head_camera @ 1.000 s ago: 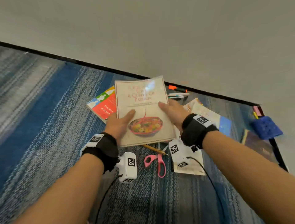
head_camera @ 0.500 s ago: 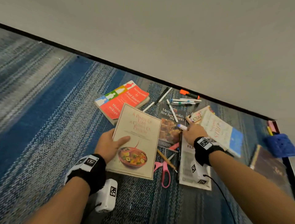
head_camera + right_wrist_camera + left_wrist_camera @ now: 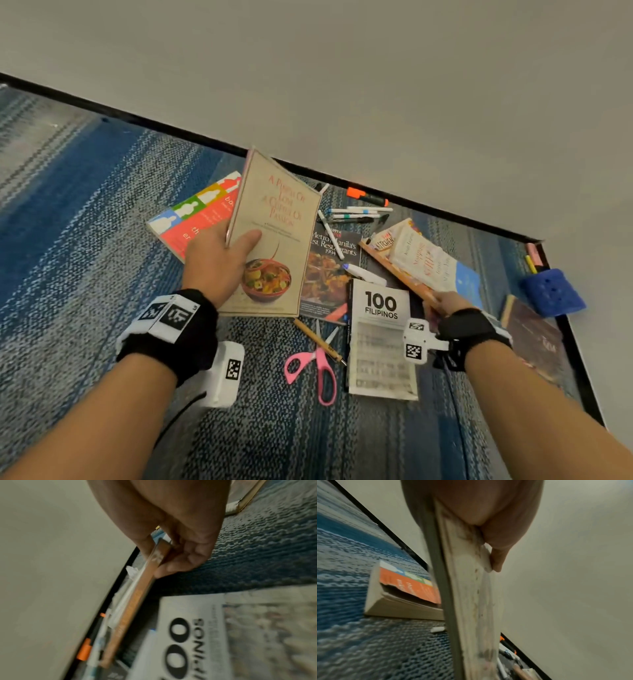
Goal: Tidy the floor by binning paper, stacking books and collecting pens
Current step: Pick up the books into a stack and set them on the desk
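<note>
Where: On a blue-and-grey carpet (image 3: 85, 240) beside a pale wall, books, pens and scissors lie scattered.
Left hand: the left hand (image 3: 219, 260) grips the cream cookbook (image 3: 274, 240) by its left edge, thumb on the cover and fingers behind, holding it tilted up off the floor above the red paperback (image 3: 191, 219).
Right hand: the right hand (image 3: 448, 303) pinches the near corner of an orange-spined book (image 3: 394, 270) at the right of the pile; the corner looks raised, and a white-and-blue paperback (image 3: 435, 263) rides on top of it.
On the floor: a dark restaurant guide (image 3: 329, 270) and the "100 Filipinos" booklet (image 3: 380, 339) lie flat between the hands; pink scissors (image 3: 318, 366) lie near; white markers (image 3: 356, 212) and an orange highlighter (image 3: 366, 197) lie far, along the wall; a blue pen holder (image 3: 548, 291) stands far right.
Handling, cookbook: thin and soft-covered, likely light and floppy; it bows in the wrist view, so a grip along the spine or a flat hand under it should steady it.
Handling, orange-spined book: slim and stiff-looking, but a corner pinch may let the book on top slide off.
Task stage: stacking looks barely begun; pens uncollected.
</note>
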Motion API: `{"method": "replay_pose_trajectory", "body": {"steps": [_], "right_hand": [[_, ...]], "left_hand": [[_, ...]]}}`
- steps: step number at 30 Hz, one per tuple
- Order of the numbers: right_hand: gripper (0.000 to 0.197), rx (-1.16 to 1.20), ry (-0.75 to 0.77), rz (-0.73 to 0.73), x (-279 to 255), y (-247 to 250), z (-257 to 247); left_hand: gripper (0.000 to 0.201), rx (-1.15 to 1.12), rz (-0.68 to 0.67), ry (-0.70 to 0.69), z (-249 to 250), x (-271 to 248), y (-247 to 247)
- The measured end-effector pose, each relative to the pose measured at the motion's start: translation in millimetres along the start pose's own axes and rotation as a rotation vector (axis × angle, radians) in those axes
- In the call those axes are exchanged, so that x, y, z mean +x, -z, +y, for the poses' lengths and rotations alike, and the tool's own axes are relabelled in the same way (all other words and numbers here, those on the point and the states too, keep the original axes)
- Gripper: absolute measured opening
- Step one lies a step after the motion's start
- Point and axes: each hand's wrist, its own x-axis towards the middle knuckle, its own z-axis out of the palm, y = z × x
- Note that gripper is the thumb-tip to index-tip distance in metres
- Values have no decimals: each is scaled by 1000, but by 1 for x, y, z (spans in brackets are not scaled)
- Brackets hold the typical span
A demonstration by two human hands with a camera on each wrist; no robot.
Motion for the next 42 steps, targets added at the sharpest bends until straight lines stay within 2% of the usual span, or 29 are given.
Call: {"method": "replay_pose_trajectory", "body": {"steps": [3,8,10,13,16,20,22,24,25,27,29,30,31,33,35,39,42], "right_hand": [[21,316,-2,-11,-37,-9,-26],[27,518,100,-106,-122,-40,-43],[26,508,134,-154,-159,-52,-40],[15,412,167,-286,-200,-63,-11],[13,280,147,-409,-212,-73,26],[18,-19,24,-497,-196,-86,51],[28,-396,26,-557,-179,-85,56],[39,-869,178,-566,-155,-76,53],[43,-1078,303,-505,-140,-70,48],[45,-1379,517,-254,-110,-57,25],[37,-1395,562,-25,-78,-44,-5],[34,-1374,562,49,-63,-38,-20],[33,-1364,557,102,-47,-33,-34],[36,-1354,558,173,-15,-29,-57],[42,-1325,562,222,13,-28,-72],[59,-1397,596,242,54,-27,-83],[66,-1394,584,205,75,-26,-77]], "left_hand": [[30,-4,-11,-13,18,-2,-13],[22,7,-28,-65,46,-10,-48],[24,-72,-39,-26,54,-12,-58],[28,-218,-38,22,63,-15,-68],[34,-360,-23,127,61,-16,-73],[21,-337,-80,332,25,-10,-85],[38,-286,-35,429,-7,-1,-89],[55,-147,-19,488,-31,6,-82],[54,-42,-25,510,-34,6,-75],[52,240,15,536,-31,6,-63],[60,511,133,391,-15,8,-64],[59,579,175,248,-1,13,-71],[51,575,157,100,12,20,-84],[29,512,-40,-113,41,40,-117],[17,557,-274,-236,58,67,-157],[35,770,-633,-432,82,109,-224],[50,743,-814,-425,75,128,-252]]}}
